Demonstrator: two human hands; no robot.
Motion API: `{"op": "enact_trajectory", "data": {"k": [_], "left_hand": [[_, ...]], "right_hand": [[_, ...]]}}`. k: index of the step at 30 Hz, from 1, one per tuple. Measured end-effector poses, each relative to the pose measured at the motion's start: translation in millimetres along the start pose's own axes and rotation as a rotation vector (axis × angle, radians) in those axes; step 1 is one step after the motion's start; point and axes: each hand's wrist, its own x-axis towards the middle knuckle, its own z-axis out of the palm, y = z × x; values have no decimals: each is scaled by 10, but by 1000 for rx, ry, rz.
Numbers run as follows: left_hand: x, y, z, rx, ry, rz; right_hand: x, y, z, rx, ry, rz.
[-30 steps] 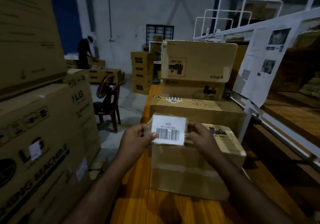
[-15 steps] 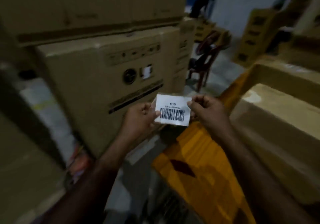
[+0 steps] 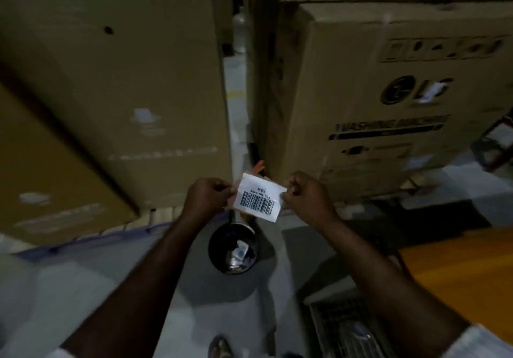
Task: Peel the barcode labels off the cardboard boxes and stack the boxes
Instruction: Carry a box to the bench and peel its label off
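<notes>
A white barcode label (image 3: 259, 197) is held up in the air between both hands, tilted, with its bars facing me. My left hand (image 3: 206, 198) pinches its left edge and my right hand (image 3: 306, 196) pinches its right edge. Directly below the label, on the floor, stands a small black bin (image 3: 232, 248) with several white scraps inside. The small cardboard boxes on the table are out of view. A large LG washing machine carton (image 3: 394, 99) stands behind the hands on the right.
Tall plain cartons (image 3: 111, 85) fill the left side, with a narrow floor gap (image 3: 236, 94) between them and the LG carton. An orange table corner (image 3: 460, 274) juts in at the right. A wire grate (image 3: 344, 327) lies below it. My foot (image 3: 219, 348) shows at the bottom.
My view has swung left and down, away from the table and its boxes toward the floor. Both hands carried the peeled label along, and the black bin has come into view under it.
</notes>
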Motion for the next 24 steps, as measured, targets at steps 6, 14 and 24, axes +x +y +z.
{"op": "enact_trajectory", "data": {"k": [6, 14, 24], "left_hand": [[345, -973, -349, 71, 172, -191], [952, -1893, -13, 173, 116, -425], [1457, -2838, 594, 110, 5, -585]], "right_hand": [[365, 229, 1156, -59, -131, 82], [1065, 1241, 2474, -468, -373, 263], [1462, 2233, 3584, -757, -664, 139]]}}
